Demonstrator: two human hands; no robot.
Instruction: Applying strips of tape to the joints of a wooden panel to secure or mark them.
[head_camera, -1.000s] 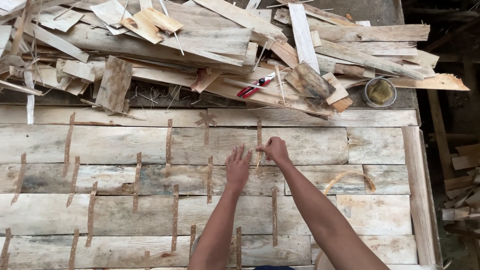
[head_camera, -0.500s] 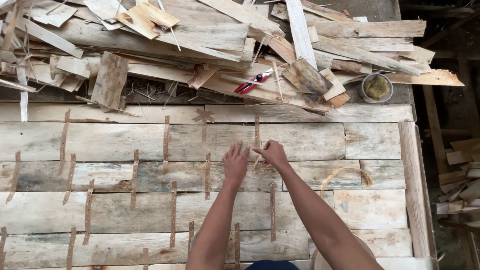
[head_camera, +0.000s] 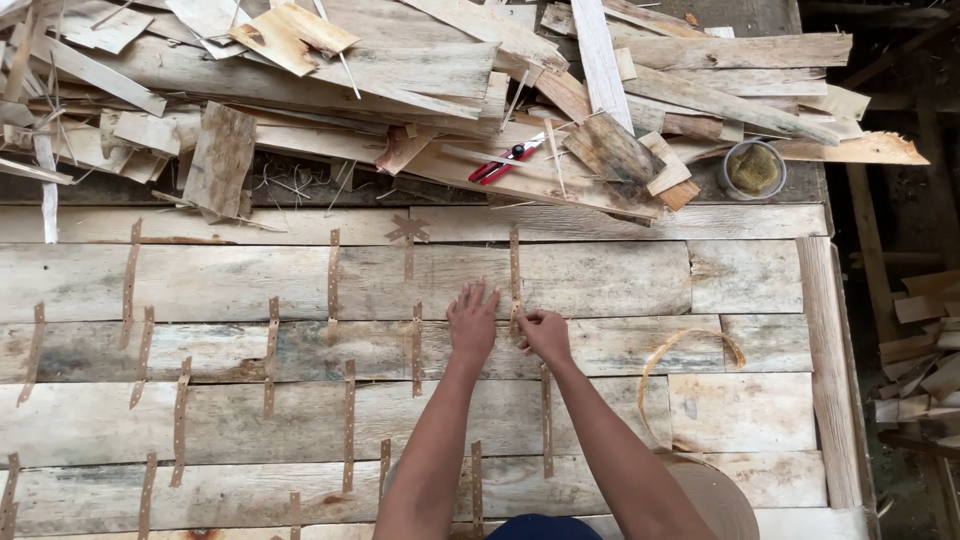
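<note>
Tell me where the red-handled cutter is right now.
The red-handled cutter lies on the scrap wood pile at the top, left of the round tin.

Weathered grey-tan wooden boards (head_camera: 620, 280), matt and rough-grained, across the middle of the frame. Thin brown paper-like tape strips (head_camera: 332, 275) over the seams, dull. Splintery scrap wood pile (head_camera: 330, 80) along the top. Red plastic-handled cutter (head_camera: 505, 160), slightly glossy, upper centre. Small round tin (head_camera: 754, 170), upper right.
</note>
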